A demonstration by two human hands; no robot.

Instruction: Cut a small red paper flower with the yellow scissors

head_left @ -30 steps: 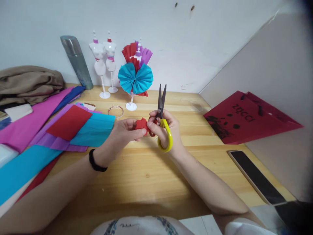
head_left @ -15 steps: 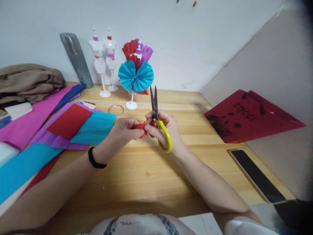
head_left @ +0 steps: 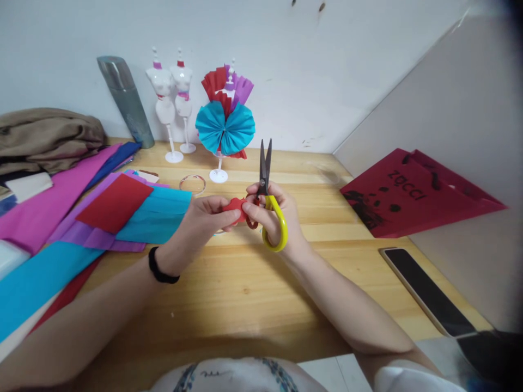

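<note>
Between the fingertips of both hands is a small piece of red paper (head_left: pixel 234 206) with a wavy edge. My left hand (head_left: pixel 210 214), with a black band on its wrist, pinches it from the left. My right hand (head_left: pixel 278 213) has thumb and fingers on its right side and also holds yellow-handled scissors (head_left: pixel 277 223), their dark blades pointing up and slightly apart. Behind the hands stands a white mini dress form (head_left: pixel 218 175) dressed in pleated red, purple and blue paper (head_left: pixel 225 129). Part of the red piece is covered by my fingers.
Two more mini dress forms (head_left: pixel 165 111) and a grey-green bottle (head_left: pixel 126 100) stand along the wall. Coloured paper sheets (head_left: pixel 114 201) and a brown cloth (head_left: pixel 49 133) lie on the left. A tape roll (head_left: pixel 193 185) is behind my left hand. On the right are a red bag (head_left: pixel 408 196) and a phone (head_left: pixel 427 291).
The scissors have shifted a little to the right within my right hand. More of the red paper's wavy outline shows between my fingers, and both hands keep their hold.
</note>
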